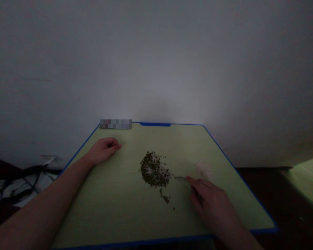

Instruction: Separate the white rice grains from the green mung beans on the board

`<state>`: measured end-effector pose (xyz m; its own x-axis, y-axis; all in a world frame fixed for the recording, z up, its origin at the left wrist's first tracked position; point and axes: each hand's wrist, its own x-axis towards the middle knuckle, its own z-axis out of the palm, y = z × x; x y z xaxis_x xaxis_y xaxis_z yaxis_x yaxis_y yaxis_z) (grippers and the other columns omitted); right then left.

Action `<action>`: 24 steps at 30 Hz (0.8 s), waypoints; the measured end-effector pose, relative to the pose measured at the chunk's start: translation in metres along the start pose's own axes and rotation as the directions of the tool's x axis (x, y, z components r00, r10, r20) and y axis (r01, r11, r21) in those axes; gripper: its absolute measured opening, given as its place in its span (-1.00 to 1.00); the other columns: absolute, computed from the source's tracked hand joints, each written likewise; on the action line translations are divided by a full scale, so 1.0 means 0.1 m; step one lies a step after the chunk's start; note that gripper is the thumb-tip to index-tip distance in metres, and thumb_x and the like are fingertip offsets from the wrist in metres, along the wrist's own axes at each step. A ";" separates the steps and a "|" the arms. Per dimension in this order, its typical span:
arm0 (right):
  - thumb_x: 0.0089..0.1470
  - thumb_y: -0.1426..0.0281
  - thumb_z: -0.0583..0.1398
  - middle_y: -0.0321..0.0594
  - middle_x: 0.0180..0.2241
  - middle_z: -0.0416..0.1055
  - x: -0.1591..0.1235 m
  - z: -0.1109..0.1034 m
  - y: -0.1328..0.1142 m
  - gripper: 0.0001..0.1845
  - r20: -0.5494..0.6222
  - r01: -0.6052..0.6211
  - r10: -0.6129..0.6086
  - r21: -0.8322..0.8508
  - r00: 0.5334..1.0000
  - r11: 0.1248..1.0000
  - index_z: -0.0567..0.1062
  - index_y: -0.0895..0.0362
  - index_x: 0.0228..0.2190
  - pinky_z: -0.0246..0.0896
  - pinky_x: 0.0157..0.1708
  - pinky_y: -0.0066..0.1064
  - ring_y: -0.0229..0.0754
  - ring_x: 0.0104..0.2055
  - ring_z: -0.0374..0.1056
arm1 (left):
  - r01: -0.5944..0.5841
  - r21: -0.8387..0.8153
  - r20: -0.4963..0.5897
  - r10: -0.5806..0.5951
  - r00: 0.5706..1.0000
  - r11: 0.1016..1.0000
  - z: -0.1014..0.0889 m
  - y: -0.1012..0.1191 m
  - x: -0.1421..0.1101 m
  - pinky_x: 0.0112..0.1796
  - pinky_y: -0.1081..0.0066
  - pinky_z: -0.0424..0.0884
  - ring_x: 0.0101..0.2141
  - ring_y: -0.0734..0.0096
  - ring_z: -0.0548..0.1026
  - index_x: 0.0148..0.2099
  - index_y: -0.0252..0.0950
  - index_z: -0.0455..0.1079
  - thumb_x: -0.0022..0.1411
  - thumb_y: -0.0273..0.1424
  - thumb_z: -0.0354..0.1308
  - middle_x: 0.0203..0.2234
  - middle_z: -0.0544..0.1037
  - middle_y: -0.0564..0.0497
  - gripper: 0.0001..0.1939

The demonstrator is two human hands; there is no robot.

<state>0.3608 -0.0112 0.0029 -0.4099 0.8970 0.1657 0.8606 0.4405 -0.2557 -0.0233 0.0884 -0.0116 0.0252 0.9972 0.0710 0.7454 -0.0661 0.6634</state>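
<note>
A mixed pile of small dark green beans [150,175] and pale grains [156,170] lies at the middle of the light green tabletop [114,205]. My right hand [211,201] is closed on a thin, slightly curved metal utensil [182,178]; its exact kind is hard to make out. The utensil's tip points left, just short of the pile's right edge. Beyond that hand is a thin spread of pale grains [203,169]. My left hand [104,149] rests on the tabletop left of the pile, its fingers curled with thumb and forefinger together, and nothing shows in it.
Blue edging [155,124] runs around the tabletop, which stands against a grey wall [156,62]. A blurred-out flat item [115,124] lies at the far left corner. Dark cables [28,180] hang at the left, below the tabletop. Some stray beans [166,199] lie nearer me.
</note>
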 end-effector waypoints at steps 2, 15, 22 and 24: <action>0.05 0.52 0.00 -0.11 -0.25 0.49 0.02 -0.01 0.02 -0.58 -0.011 -0.013 0.012 -0.005 1.000 1.000 0.42 0.17 -0.05 0.37 -0.26 -0.27 -0.13 -0.29 0.42 | -0.003 -0.003 -0.001 0.003 1.000 1.000 0.00 0.00 -0.01 -0.53 0.49 0.16 -0.58 0.50 0.23 -0.51 -0.30 0.30 0.06 -0.13 0.02 -0.66 0.24 0.13 -0.68; 0.05 0.53 0.01 -0.13 -0.28 0.50 0.03 -0.06 0.00 -0.58 -0.019 0.120 -0.119 0.030 0.993 0.992 0.44 0.15 -0.06 0.36 -0.27 -0.32 -0.17 -0.29 0.42 | -0.006 -0.016 0.008 0.006 1.000 1.000 0.00 0.00 0.01 -0.55 0.51 0.15 -0.57 0.51 0.22 -0.51 -0.29 0.29 0.06 -0.15 0.02 -0.66 0.24 0.13 -0.69; 0.05 0.53 0.01 -0.14 -0.32 0.50 -0.02 -0.05 0.00 -0.58 -0.020 0.111 -0.111 0.053 0.994 0.992 0.45 0.15 -0.07 0.37 -0.31 -0.33 -0.18 -0.33 0.42 | -0.013 -0.032 -0.001 0.013 1.000 0.999 0.01 -0.02 0.02 -0.55 0.51 0.15 -0.58 0.52 0.21 -0.53 -0.29 0.28 0.05 -0.15 0.03 -0.67 0.23 0.14 -0.69; 0.05 0.53 0.01 -0.13 -0.30 0.49 0.00 -0.04 0.00 -0.57 0.001 0.095 -0.095 0.046 0.995 0.994 0.44 0.15 -0.05 0.36 -0.28 -0.31 -0.16 -0.31 0.42 | -0.009 -0.036 -0.002 0.009 1.000 0.999 0.01 0.00 0.01 -0.55 0.52 0.14 -0.59 0.53 0.20 -0.53 -0.29 0.27 0.05 -0.16 0.03 -0.67 0.22 0.14 -0.69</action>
<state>0.3622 -0.0116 0.0062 -0.4905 0.8509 0.1882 0.8029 0.5253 -0.2820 -0.0225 0.0897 -0.0126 0.0306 0.9964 0.0785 0.7206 -0.0764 0.6892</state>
